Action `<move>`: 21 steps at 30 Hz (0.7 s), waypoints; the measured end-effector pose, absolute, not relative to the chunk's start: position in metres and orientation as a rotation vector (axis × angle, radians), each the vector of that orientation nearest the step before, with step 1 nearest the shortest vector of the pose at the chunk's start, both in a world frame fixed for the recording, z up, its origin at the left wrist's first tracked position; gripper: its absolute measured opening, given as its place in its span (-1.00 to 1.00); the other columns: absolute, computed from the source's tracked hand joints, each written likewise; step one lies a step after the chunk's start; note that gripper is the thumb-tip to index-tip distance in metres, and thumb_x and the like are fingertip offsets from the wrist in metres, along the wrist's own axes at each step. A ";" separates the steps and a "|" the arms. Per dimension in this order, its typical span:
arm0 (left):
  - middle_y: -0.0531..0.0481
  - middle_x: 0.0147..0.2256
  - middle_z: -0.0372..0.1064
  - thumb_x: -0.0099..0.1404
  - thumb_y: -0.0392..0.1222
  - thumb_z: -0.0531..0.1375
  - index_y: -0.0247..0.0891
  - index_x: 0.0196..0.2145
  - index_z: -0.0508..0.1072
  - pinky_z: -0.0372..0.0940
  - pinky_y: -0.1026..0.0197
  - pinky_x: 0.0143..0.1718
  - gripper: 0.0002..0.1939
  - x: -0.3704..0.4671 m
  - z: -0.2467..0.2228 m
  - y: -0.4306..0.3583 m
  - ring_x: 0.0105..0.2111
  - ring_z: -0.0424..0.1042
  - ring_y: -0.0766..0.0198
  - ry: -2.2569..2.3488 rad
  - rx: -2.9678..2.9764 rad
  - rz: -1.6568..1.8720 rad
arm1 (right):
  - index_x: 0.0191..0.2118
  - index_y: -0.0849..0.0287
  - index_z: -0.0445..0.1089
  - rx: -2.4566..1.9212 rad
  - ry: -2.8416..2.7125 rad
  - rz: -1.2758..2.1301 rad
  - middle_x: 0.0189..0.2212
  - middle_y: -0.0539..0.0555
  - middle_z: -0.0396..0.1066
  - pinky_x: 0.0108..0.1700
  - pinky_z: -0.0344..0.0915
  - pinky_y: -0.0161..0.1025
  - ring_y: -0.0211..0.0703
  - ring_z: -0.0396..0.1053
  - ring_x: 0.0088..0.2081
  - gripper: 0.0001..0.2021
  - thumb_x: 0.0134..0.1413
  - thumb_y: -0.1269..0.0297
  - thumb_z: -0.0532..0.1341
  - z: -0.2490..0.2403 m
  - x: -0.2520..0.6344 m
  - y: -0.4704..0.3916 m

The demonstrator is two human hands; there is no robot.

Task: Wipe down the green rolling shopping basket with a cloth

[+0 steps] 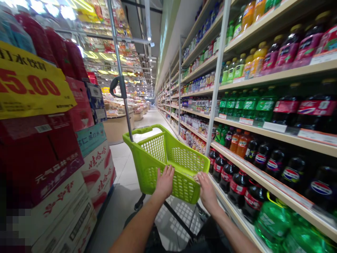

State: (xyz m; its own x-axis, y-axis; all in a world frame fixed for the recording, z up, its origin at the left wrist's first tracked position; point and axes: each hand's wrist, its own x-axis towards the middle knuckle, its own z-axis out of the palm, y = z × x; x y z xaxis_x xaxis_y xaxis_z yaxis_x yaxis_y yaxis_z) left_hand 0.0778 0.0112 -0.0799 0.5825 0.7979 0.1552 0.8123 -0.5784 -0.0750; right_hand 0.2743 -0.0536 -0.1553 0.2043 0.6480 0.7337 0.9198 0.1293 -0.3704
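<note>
**Green shopping cart (147,156) directly before the person, both hands at its near rim**

Cart is upright on the tiled floor (123,170), its basket just ahead of both hands and touching them. Left hand (165,182): fingers straight, laid over the rim near its middle; thumb hidden, so I cannot tell whether it grips. Right hand (206,189): fingers bent, closed on the rim close to the right corner. A pale patch at its fingertips cannot be identified.

A metal pole (120,66) with a dark loop (117,86) rises at the cart's left side; its top is cut off. The wheels are only partly visible among dark shapes below.

To the right, close by, stands shelving (217,77) of bottled drinks; a green bottle pack (273,221) at the bottom is cropped. To the left, stacked cartons (47,151) bear a yellow price sign (31,84), its left end cut off. Distant shelf goods are too small to read.
</note>
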 end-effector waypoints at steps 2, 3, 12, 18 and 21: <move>-0.07 0.25 -0.26 0.01 -0.37 -0.04 -0.29 0.20 -0.11 -0.30 -0.24 0.16 -0.24 0.077 -0.078 0.012 0.23 -0.27 0.11 -1.378 -2.663 -0.150 | -0.02 0.30 0.31 -1.583 -1.572 -0.421 0.05 0.23 0.21 0.14 0.04 0.04 -0.03 0.03 0.15 -0.47 -0.14 0.64 -0.10 -0.149 0.252 -0.044; -0.08 0.24 -0.24 0.02 -0.37 -0.04 -0.29 0.20 -0.10 -0.29 -0.23 0.16 -0.25 0.078 -0.077 0.010 0.23 -0.26 0.10 -1.386 -2.663 -0.147 | -0.02 0.31 0.31 -1.576 -1.607 -0.438 0.05 0.25 0.21 0.14 0.04 0.05 -0.02 0.02 0.16 -0.47 -0.15 0.65 -0.10 -0.146 0.242 -0.039; -0.13 0.22 -0.13 0.03 -0.33 -0.02 -0.36 0.19 -0.04 -0.24 -0.19 0.16 -0.28 0.072 -0.066 0.006 0.22 -0.19 0.11 -1.418 -2.650 -0.160 | -0.03 0.33 0.30 -1.682 -1.558 -0.608 0.00 0.29 0.26 0.06 0.15 0.02 0.00 0.13 0.08 -0.55 -0.06 0.59 -0.08 -0.154 0.300 -0.040; -0.11 0.25 -0.32 0.03 -0.36 -0.05 -0.39 0.21 -0.12 -0.25 -0.24 0.14 -0.26 0.039 -0.064 0.025 0.24 -0.30 0.09 -1.566 -2.476 -0.099 | 0.00 0.29 0.28 -1.560 -1.635 -0.600 0.02 0.24 0.24 0.08 0.13 0.00 -0.05 0.09 0.11 -0.46 -0.15 0.65 -0.10 -0.147 0.252 -0.021; -0.08 0.25 -0.35 0.03 -0.33 -0.03 -0.36 0.21 -0.16 -0.27 -0.25 0.14 -0.23 0.033 -0.063 0.024 0.24 -0.34 0.08 -1.519 -2.498 -0.063 | 0.01 0.29 0.27 -1.525 -1.688 -0.618 0.05 0.23 0.22 0.09 0.11 0.01 -0.05 0.04 0.14 -0.43 -0.18 0.67 -0.10 -0.143 0.232 -0.013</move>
